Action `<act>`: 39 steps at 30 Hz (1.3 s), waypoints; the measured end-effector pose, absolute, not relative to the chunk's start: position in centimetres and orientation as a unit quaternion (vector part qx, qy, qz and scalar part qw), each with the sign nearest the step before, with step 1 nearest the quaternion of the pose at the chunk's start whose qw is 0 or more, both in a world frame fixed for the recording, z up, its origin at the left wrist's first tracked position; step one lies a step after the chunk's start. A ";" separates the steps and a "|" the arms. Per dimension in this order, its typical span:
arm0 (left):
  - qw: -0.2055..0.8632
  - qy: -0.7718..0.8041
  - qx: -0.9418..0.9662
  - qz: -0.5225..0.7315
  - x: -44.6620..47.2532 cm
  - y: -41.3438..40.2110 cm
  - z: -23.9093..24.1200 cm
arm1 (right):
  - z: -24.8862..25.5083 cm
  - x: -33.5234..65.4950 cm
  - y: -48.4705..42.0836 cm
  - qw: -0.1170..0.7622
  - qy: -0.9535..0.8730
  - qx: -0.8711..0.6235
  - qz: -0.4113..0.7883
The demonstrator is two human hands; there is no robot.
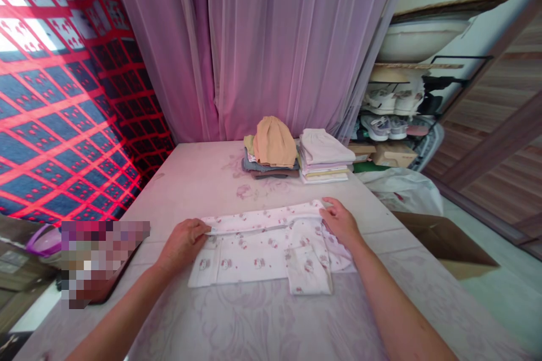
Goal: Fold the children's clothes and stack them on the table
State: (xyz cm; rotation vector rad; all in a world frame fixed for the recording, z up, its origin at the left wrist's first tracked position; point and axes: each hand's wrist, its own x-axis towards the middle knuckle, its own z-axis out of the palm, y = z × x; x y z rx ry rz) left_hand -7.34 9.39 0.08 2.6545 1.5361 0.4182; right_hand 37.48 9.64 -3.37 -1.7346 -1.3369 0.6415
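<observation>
A small white garment (258,251) with a printed pattern lies partly folded on the pale table (203,180), a sleeve hanging toward me at its right. My left hand (183,242) pinches the garment's left edge at the fold line. My right hand (341,221) is closed on the garment's upper right corner, fingers curled over the cloth.
Two stacks of folded clothes stand at the table's far edge: one topped with a tan piece (273,144), one white stack (324,155). Pink curtains (275,39) hang behind. A cardboard box (444,242) and white bag (402,189) sit on the floor right; shoes (389,113) fill shelves.
</observation>
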 end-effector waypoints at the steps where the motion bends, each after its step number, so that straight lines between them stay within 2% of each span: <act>1: 0.019 0.497 0.857 0.134 -7.4 9.4 0.2 | -3.4 37.5 9.6 0.432 -0.531 -0.682 0.257; 4: 0.010 0.503 0.854 0.131 -7.4 9.4 0.3 | -3.6 37.6 9.7 0.441 -0.525 -0.679 0.264; 9: 0.028 0.516 0.850 0.098 -7.3 9.0 0.5 | -4.1 37.5 9.6 0.368 -0.520 -0.714 0.292; 15: 0.062 0.563 0.823 0.045 -7.2 9.2 2.2 | -3.2 37.2 8.4 0.385 -0.557 -0.684 0.271; 22: 0.072 0.554 0.826 0.073 -3.7 9.2 2.0 | -3.3 36.3 8.0 0.381 -0.559 -0.681 0.279; 28: 0.078 0.548 0.830 0.066 -2.6 10.4 0.1 | -2.9 35.5 7.8 0.429 -0.458 -0.659 0.414; 31: 0.095 0.563 0.819 0.057 -3.1 11.6 0.8 | -2.6 35.3 7.4 0.413 -0.457 -0.665 0.422; 35: 0.074 0.601 0.796 -0.013 -3.0 13.2 2.2 | -2.1 35.1 6.6 0.398 -0.520 -0.664 0.360; 39: 0.053 0.609 0.789 -0.052 -2.4 13.8 3.1 | -1.8 34.7 6.0 0.334 -0.542 -0.673 0.376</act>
